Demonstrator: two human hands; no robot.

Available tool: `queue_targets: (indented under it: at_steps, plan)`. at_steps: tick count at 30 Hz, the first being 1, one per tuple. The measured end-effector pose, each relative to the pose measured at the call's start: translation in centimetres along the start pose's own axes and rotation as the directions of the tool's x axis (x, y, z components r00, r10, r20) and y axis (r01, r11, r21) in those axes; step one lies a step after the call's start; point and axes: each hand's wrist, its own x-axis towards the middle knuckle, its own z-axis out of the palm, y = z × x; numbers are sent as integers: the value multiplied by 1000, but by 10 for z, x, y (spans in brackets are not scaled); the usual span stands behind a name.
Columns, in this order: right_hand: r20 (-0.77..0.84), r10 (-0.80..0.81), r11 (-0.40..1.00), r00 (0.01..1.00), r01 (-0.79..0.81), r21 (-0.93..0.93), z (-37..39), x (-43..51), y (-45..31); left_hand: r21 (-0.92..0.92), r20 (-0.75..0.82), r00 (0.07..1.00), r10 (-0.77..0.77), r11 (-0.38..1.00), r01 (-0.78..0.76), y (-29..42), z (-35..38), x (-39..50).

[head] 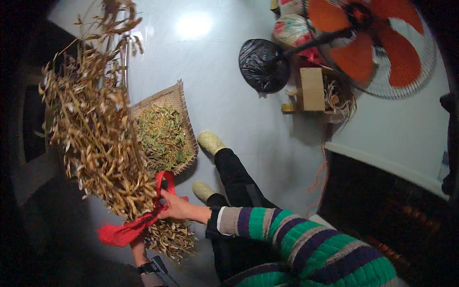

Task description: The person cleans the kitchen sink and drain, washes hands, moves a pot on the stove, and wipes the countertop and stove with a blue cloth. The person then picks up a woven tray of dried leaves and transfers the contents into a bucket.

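Note:
A tall bundle of dried bean stalks with brown pods [104, 143] stands before me on the left, with a red cloth band [122, 231] around its lower part. My right hand [175, 208] grips the band at the bundle's near side, where a red loop sticks up. My left hand [138, 247] is lower, under the band's hanging end and against the stalks; its fingers are hidden. Below the band the pod-covered end of the bundle [172, 238] spreads out. Beside the bundle, a woven basket tray [185, 118] holds yellow beans and green-brown leaf bits [163, 140].
My feet in pale slippers [211, 142] are by the tray on the grey floor. At the upper right are a fan with orange blades [405, 53], its black plastic-covered base [264, 66], a cardboard box [312, 89] with cords, and a yellow tape measure [288, 108]. A pinkish cord trails down.

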Motion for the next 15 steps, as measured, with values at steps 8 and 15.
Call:
queue_targets:
  at_steps: [8, 15]
  plan:
    - [-62, -162, 956, 985, 173, 235, 25, -128, -25, 35, 114, 974, 197, 979, -202, 36, 30, -66]
    - [-77, -494, 866, 866, 498, 49, -8, -232, -69, 70, 250, 919, 305, 941, -331, 96, 73, -124]
